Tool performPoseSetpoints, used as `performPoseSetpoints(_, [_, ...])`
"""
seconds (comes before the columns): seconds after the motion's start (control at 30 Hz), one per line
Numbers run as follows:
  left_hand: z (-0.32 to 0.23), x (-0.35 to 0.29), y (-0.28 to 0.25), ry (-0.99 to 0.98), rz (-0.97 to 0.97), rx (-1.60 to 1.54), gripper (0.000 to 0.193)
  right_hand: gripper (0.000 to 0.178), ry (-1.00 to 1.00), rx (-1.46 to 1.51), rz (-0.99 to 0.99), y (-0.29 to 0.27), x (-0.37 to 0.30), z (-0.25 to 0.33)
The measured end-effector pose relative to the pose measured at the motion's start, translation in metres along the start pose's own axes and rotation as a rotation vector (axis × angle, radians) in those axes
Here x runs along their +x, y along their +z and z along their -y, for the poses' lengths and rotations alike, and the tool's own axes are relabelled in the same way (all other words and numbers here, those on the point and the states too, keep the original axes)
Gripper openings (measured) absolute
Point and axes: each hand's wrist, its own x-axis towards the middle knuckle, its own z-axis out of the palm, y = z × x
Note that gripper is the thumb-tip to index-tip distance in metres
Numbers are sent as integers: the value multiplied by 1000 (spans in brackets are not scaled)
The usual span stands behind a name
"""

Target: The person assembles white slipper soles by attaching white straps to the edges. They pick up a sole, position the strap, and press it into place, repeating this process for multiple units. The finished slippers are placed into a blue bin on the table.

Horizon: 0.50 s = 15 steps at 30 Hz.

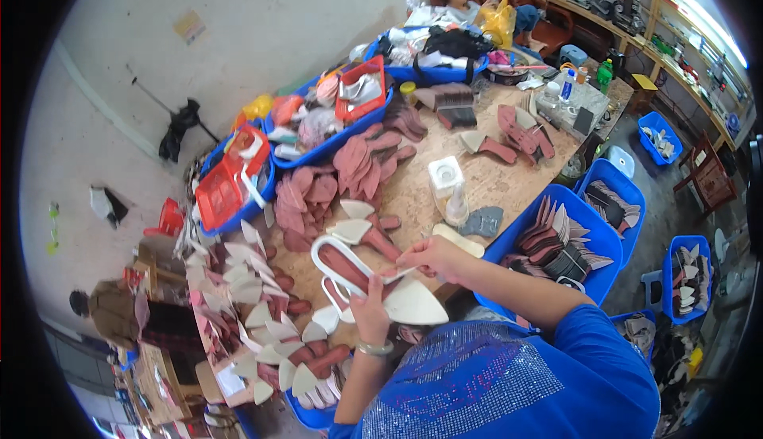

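My left hand, with a bangle at its wrist, is closed around the middle of a shoe insole. The insole has a reddish-brown heel part and a cream pointed toe. A white strip runs round its heel edge, and a loop of it hangs beside my left fingers. My right hand pinches the white strip at the insole's far side, near the toe. Just beyond the insole lie other reddish insoles with cream toes. A cream insole piece lies beside my right hand.
Reddish insole pieces are heaped on the wooden table. A small bottle and a white holder stand beyond my hands. Blue baskets of insoles stand at the right. Another person sits far back; one stands left.
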Motion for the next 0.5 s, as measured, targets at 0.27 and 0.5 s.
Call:
performPoseSetpoints(0.27, [-6,0,-11,124,37,96,22,13,-129,-55,-82,18,-14,1])
performPoseSetpoints(0.5, [-13,-8,-24,132,30,-47,25,16,-64,-63,-24,33,-12,8])
